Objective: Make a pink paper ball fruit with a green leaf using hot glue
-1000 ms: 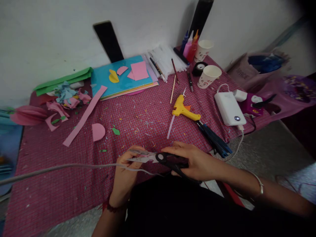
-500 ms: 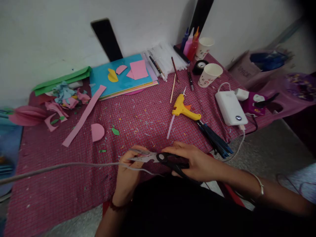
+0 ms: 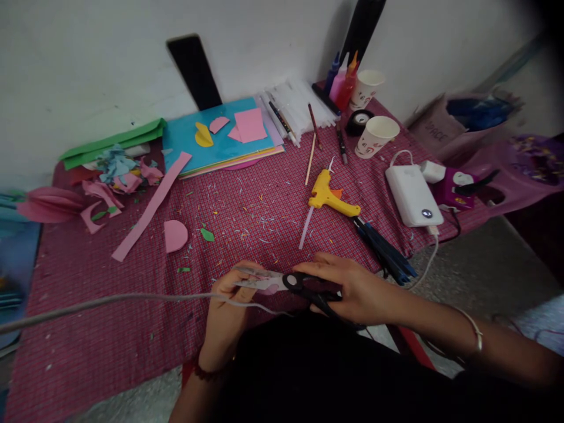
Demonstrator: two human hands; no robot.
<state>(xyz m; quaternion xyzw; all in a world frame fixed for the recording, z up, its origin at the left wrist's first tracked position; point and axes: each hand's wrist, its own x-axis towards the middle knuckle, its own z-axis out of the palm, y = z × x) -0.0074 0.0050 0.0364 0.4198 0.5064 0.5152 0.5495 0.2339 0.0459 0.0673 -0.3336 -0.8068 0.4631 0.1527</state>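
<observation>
My right hand [image 3: 352, 288] is closed round the black handles of a pair of scissors [image 3: 294, 282], their blades pointing left. The blade tips reach over the fingers of my left hand [image 3: 229, 311], which are pinched together close to the table's front edge. A small piece of pink paper [image 3: 270, 289] shows at the blades, held by my left fingers; most of it is hidden behind them. Beyond my hands a pink paper half-circle [image 3: 175, 236] and a green paper scrap [image 3: 207, 235] lie on the checked cloth [image 3: 247, 200].
A grey cable [image 3: 132, 297] crosses in front of my left hand. Right of centre lies a yellow glue gun [image 3: 328, 195], near a white power bank [image 3: 412, 195] and paper cups [image 3: 374, 138]. At the back are coloured sheets [image 3: 176, 141]; a long pink strip [image 3: 152, 205] lies left.
The scissors and my right hand have shifted slightly, and more of the pink paper shows below the blades. The whole view has moved a little; objects on the table stay put.
</observation>
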